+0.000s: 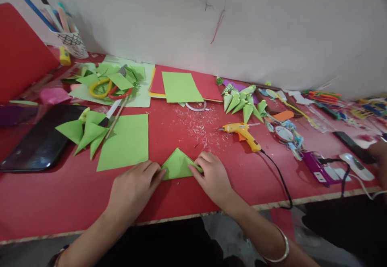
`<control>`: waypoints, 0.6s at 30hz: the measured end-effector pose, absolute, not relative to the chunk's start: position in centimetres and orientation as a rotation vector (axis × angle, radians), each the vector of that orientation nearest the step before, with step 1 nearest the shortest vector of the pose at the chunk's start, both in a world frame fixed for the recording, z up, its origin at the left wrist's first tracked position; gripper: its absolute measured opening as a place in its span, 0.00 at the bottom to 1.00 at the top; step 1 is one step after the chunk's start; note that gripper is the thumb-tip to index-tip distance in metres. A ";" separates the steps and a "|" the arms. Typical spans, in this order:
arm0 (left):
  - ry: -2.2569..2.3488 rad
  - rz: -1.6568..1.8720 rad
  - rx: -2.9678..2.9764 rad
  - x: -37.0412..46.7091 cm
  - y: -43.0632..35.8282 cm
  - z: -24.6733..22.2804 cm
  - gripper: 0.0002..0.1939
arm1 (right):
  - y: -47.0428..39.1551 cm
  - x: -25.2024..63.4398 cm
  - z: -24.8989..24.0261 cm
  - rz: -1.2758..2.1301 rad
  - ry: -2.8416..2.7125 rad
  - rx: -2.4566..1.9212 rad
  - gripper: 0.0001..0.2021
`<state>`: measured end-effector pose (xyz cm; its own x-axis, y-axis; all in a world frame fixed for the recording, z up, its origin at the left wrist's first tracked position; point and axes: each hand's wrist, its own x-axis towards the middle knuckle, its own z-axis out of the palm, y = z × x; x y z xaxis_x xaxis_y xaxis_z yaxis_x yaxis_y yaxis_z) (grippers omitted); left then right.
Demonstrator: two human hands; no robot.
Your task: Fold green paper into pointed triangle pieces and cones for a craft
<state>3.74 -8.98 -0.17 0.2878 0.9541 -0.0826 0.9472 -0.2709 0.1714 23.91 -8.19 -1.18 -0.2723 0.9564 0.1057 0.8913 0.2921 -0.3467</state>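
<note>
A piece of green paper (177, 165), folded into a triangle with its peak pointing away from me, lies flat near the front of the red table. My left hand (134, 188) pinches its left corner between thumb and fingers. At the opposite corner, my right hand (213, 178) grips the paper, and a small flap bends up there. Just beyond my left hand lies a flat green sheet (128, 144), with several folded green leaf shapes (87, 132) and a thin stick on its left side. A yellow glue gun (240, 130) rests beyond my right hand.
Scissors (101, 88) lie among green paper pieces at back left, above a black phone (42, 138). Green paper cones (243, 99) cluster at the back right. A purple power strip (320, 168) and a black cord sit right. Another person's hand (379, 154) shows at the far right.
</note>
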 end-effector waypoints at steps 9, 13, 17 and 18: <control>1.790 -0.073 2.413 4.0 -8.7 -0.4 0.18 | -7.8 23.7 -1.6 0.067 -2.355 -1.709 0.13; 1.788 -0.118 2.433 4.0 -8.6 -0.3 0.17 | -7.8 23.5 -1.7 -0.025 -2.348 -1.705 0.12; 1.762 -0.120 2.476 3.8 -8.4 -0.3 0.14 | -8.0 23.4 -1.8 -0.078 -2.329 -1.718 0.12; 1.750 -0.111 2.506 3.7 -8.3 -0.3 0.14 | -8.0 23.4 -1.8 -0.086 -2.330 -1.721 0.12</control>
<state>3.70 -8.30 -0.29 0.3437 0.9330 -0.1069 0.9390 -0.3428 0.0267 23.38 -7.97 -1.81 -0.2755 0.9336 0.2291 0.9479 0.3035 -0.0967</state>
